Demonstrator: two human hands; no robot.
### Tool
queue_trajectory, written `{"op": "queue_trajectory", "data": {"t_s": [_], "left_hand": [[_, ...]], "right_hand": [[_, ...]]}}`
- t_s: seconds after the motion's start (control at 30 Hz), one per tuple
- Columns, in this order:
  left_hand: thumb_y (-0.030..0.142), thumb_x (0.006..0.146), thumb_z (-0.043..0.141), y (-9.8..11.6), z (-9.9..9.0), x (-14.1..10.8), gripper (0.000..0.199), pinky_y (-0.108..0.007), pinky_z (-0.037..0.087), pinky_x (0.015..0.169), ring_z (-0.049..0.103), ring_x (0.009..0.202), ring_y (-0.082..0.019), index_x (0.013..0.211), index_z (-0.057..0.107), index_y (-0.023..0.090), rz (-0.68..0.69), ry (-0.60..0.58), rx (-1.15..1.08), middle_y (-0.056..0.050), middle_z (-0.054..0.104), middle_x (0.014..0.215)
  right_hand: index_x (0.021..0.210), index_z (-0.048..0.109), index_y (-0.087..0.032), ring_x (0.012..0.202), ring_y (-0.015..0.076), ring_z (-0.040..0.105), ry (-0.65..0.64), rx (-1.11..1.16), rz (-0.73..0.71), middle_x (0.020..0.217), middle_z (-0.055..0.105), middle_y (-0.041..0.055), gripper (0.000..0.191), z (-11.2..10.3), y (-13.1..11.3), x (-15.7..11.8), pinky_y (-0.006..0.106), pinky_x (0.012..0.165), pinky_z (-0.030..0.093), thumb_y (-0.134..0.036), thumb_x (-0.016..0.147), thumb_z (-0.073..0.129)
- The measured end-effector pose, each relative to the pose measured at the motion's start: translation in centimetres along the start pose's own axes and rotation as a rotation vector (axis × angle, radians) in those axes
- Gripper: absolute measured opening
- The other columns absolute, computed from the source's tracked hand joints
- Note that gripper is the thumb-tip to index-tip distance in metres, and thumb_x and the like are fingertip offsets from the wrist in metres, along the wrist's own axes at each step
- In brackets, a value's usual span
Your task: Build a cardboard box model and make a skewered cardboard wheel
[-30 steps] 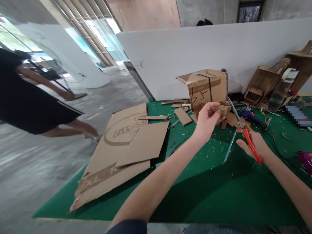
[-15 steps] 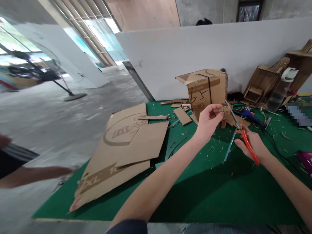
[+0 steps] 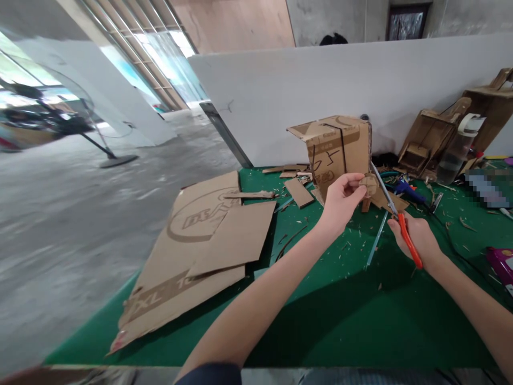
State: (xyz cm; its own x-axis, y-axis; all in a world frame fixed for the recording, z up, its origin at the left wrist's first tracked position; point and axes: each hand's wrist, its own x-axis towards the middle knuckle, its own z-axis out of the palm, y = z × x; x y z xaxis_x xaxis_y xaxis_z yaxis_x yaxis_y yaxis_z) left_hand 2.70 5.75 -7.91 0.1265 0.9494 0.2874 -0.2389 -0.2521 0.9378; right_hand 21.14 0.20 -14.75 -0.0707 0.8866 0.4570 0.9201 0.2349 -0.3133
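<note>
Between the thumb and fingers of my left hand (image 3: 343,200) is a small round cardboard disc (image 3: 369,185) with pencil-like lines on its face. My right hand (image 3: 419,238) grips orange-handled scissors (image 3: 409,240), their blades pointing up and away just right of the disc. The blades look closed or nearly so, and a narrow gap separates them from the disc. Behind my left hand stands a cardboard box (image 3: 340,152) with black marks and a dark band. Cardboard scraps (image 3: 390,202) lie on the table beyond the scissors.
Large flat cardboard sheets (image 3: 200,224) cover the left of the green table (image 3: 320,321). A glue gun (image 3: 409,190), a water bottle (image 3: 457,152) and cardboard models (image 3: 425,139) stand to the right. A white partition (image 3: 256,101) borders the back. A fan (image 3: 116,160) stands on the floor.
The scissors have closed up and sit slightly clear of the disc, whose round face now shows more fully. Another person's arm at the left has moved out of view, apart from something blurred at the lower edge.
</note>
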Motion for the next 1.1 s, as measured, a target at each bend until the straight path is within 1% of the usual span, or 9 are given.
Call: {"op": "queue_trajectory", "data": {"t_s": [0.13,0.2,0.27,0.33,0.43,0.67,0.87,1.0,1.1], "left_hand": [[0.015,0.077,0.066,-0.06,-0.02,0.11,0.021,-0.031,0.057,0.079,0.062,0.076,-0.010,0.098,0.061,0.017,-0.008,0.014,-0.071,-0.001,0.063,0.087],[0.015,0.078,0.065,0.01,-0.05,0.16,0.020,-0.032,0.058,0.080,0.061,0.079,-0.010,0.097,0.060,0.017,-0.016,0.021,-0.115,-0.001,0.062,0.089],[0.015,0.079,0.065,0.15,-0.10,0.20,0.018,-0.033,0.059,0.081,0.060,0.079,-0.010,0.096,0.059,0.018,-0.019,0.031,-0.134,0.000,0.060,0.089],[0.016,0.079,0.065,0.29,-0.17,0.23,0.017,-0.036,0.059,0.083,0.059,0.079,-0.010,0.095,0.060,0.018,-0.012,0.033,-0.130,0.000,0.059,0.090],[0.018,0.080,0.064,0.37,-0.26,0.24,0.017,-0.038,0.059,0.086,0.060,0.081,-0.011,0.097,0.062,0.018,-0.004,0.014,-0.113,0.000,0.060,0.090],[0.018,0.078,0.068,-0.13,-0.12,0.03,0.019,-0.034,0.059,0.080,0.062,0.082,-0.013,0.096,0.063,0.018,0.010,-0.020,-0.120,-0.002,0.064,0.090],[0.015,0.076,0.069,-0.39,0.28,-0.24,0.016,-0.031,0.059,0.076,0.062,0.077,-0.011,0.091,0.062,0.016,-0.045,-0.010,-0.110,-0.001,0.064,0.086],[0.015,0.075,0.071,-0.42,0.45,-0.34,0.016,-0.030,0.059,0.076,0.062,0.075,-0.010,0.089,0.062,0.015,-0.057,0.002,-0.095,0.000,0.064,0.083],[0.016,0.075,0.071,-0.50,0.35,-0.27,0.016,-0.030,0.058,0.076,0.062,0.074,-0.010,0.089,0.063,0.015,-0.055,0.007,-0.076,-0.001,0.065,0.083]], "right_hand": [[0.083,0.056,-0.020,0.053,0.0223,0.064,-0.004,0.074,-0.014,0.060,0.062,0.0055,0.040,0.13,0.23,0.06,0.029,0.051,0.041,-0.054,0.094,0.039],[0.083,0.055,-0.020,0.057,0.0218,0.066,-0.029,0.177,-0.003,0.067,0.066,0.0064,0.038,0.07,0.35,0.17,0.029,0.055,0.045,-0.055,0.092,0.044],[0.094,0.058,-0.018,0.071,0.0241,0.070,-0.047,0.274,-0.014,0.084,0.072,0.0100,0.041,0.02,0.49,0.30,0.031,0.064,0.051,-0.058,0.089,0.048],[0.112,0.056,-0.015,0.087,0.0290,0.071,-0.058,0.303,-0.033,0.101,0.072,0.0149,0.054,0.10,0.65,0.40,0.035,0.074,0.053,-0.061,0.086,0.051],[0.131,0.047,-0.008,0.099,0.0346,0.068,-0.070,0.274,-0.022,0.111,0.069,0.0204,0.072,0.47,0.90,0.43,0.043,0.083,0.053,-0.062,0.085,0.051],[0.137,0.045,-0.008,0.101,0.0341,0.067,-0.081,0.248,-0.026,0.108,0.069,0.0201,0.065,0.74,0.73,0.12,0.044,0.084,0.053,-0.051,0.088,0.051],[0.139,0.043,-0.009,0.100,0.0324,0.067,-0.083,0.244,0.023,0.106,0.069,0.0187,0.064,0.38,0.32,0.11,0.043,0.082,0.053,-0.050,0.090,0.049],[0.135,0.046,-0.010,0.099,0.0315,0.068,-0.085,0.256,0.050,0.109,0.069,0.0192,0.059,0.38,0.27,0.19,0.041,0.082,0.052,-0.048,0.090,0.047],[0.128,0.050,-0.011,0.091,0.0302,0.068,-0.088,0.244,0.053,0.107,0.068,0.0189,0.055,0.41,0.33,0.27,0.040,0.079,0.052,-0.049,0.089,0.050]]}}
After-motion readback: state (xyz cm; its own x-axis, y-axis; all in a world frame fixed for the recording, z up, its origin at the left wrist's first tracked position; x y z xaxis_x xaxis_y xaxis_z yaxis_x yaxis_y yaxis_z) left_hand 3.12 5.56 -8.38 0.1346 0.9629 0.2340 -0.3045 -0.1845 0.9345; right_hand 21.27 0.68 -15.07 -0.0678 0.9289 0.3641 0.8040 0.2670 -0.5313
